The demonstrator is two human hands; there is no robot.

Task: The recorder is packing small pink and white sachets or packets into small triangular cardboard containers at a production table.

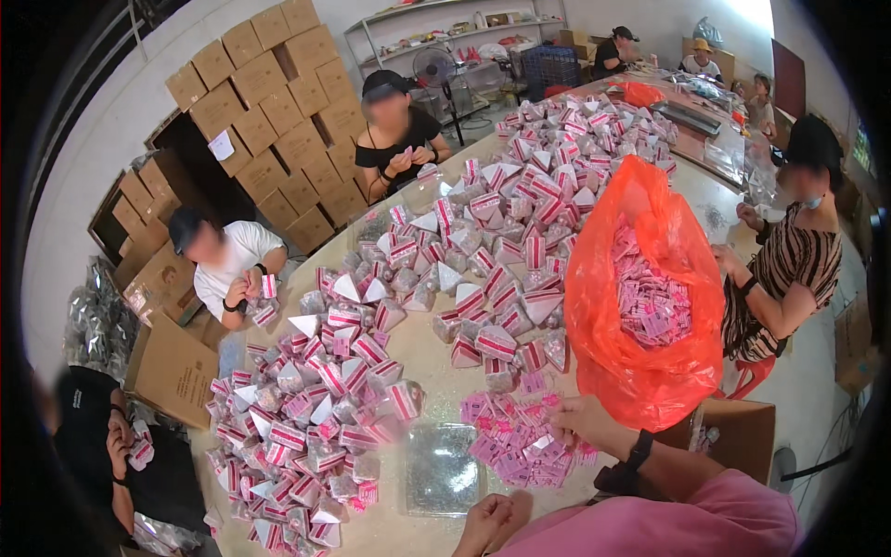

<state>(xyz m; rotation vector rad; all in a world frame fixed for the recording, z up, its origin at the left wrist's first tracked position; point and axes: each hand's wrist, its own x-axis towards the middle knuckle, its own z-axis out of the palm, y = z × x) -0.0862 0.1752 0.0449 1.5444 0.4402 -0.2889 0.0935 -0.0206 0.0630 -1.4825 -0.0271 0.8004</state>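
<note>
My right hand [594,425], with a dark band at its wrist, reaches over a pile of small flat pink packets [510,455]. Its fingers are drawn together on a pink packet at the pile's right side. At the near edge of the table, my left hand [487,522] is closed with curled fingers. Whatever it may hold is hidden. Just beyond that hand lies a clear plastic tray or sheet [444,469]. Behind the pile stands an open red plastic bag [599,306] full of the same pink packets.
Pink-and-white striped clear pouches [316,418] heap across the left and far table [422,348]. An open cardboard box [742,432] stands below the right edge. Co-workers sit around the table, one in a striped top [789,269] at right. Stacked cartons [264,121] line the wall.
</note>
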